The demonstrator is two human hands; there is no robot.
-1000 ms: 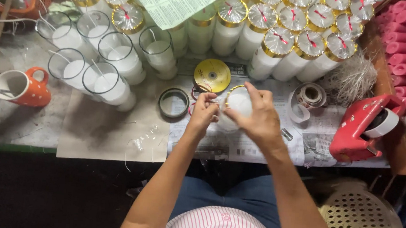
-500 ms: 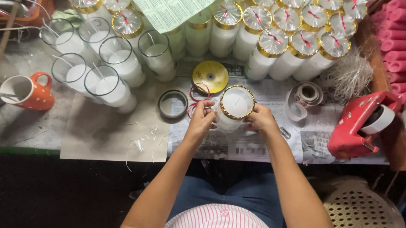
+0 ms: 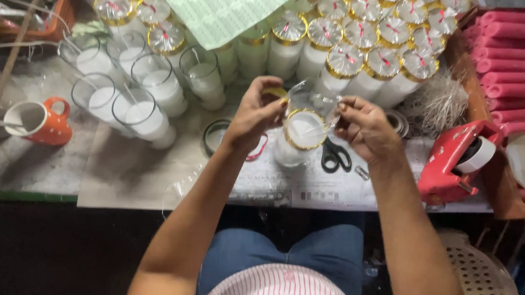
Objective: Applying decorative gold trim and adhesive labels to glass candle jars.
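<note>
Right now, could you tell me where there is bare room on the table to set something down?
The widest bare patch is the paper sheet at the front, between the orange mug and the glass candle under both hands. A narrower strip runs between the scissors and the red tape dispenser. The back is crowded with candle jars.
</note>
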